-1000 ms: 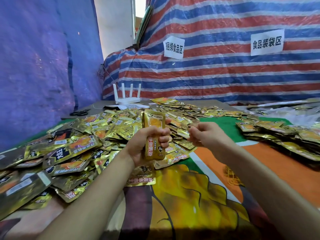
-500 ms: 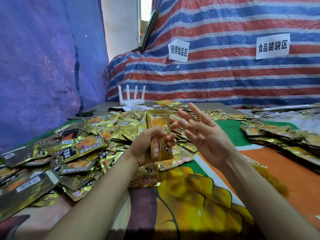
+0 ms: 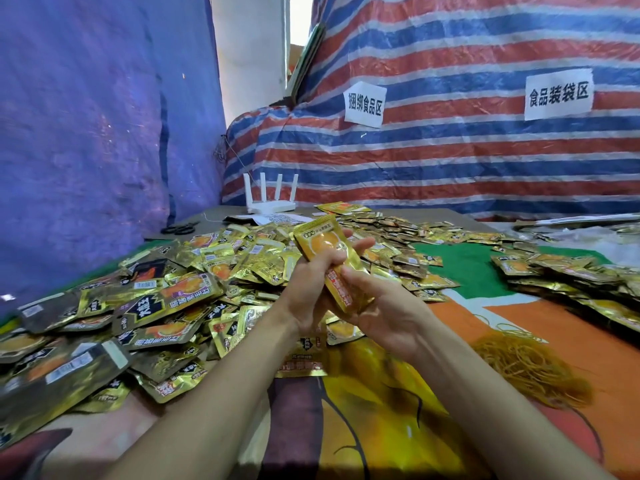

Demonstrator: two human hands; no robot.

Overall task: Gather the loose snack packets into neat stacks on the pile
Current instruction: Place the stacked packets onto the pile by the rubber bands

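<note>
A small stack of gold snack packets (image 3: 325, 249) with an orange picture stands tilted in the middle of the view. My left hand (image 3: 308, 289) grips it from the left, fingers curled over its front. My right hand (image 3: 384, 306) holds its lower end from the right, thumb on the front and fingers behind. A big loose pile of gold packets (image 3: 173, 292) spreads over the table to the left and behind. Another heap of packets (image 3: 568, 278) lies at the right.
A tangle of yellow rubber bands (image 3: 530, 368) lies on the orange cloth at the right. A white router (image 3: 270, 202) and black scissors (image 3: 180, 228) sit at the back. Striped tarpaulin with two paper signs closes the far side; blue tarpaulin walls the left.
My right hand, spread open beside the stack half a second ago, has closed on its lower end. The stack has tipped leftward at the top.
</note>
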